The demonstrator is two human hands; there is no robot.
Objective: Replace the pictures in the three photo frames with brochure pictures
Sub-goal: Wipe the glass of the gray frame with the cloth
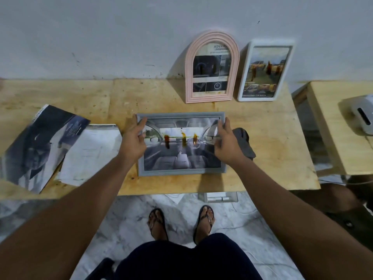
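Observation:
A grey rectangular photo frame (181, 170) lies flat on the wooden table (262, 150), showing a picture of a car interior. My left hand (134, 141) grips its upper left edge, thumb over the front. My right hand (227, 141) grips its upper right edge in the same way. A pink arched frame (188, 77) and a white rounded frame (243, 93) lean upright against the wall behind, each holding a brochure picture. A car brochure (40, 146) lies open at the left, partly over white printed sheets (92, 152).
A dark grey cloth (245, 144) lies just right of the grey frame. A second wooden table (335, 126) at the right carries a grey device (361, 116). The table's front edge runs just below the frame; my sandalled feet stand on marble floor.

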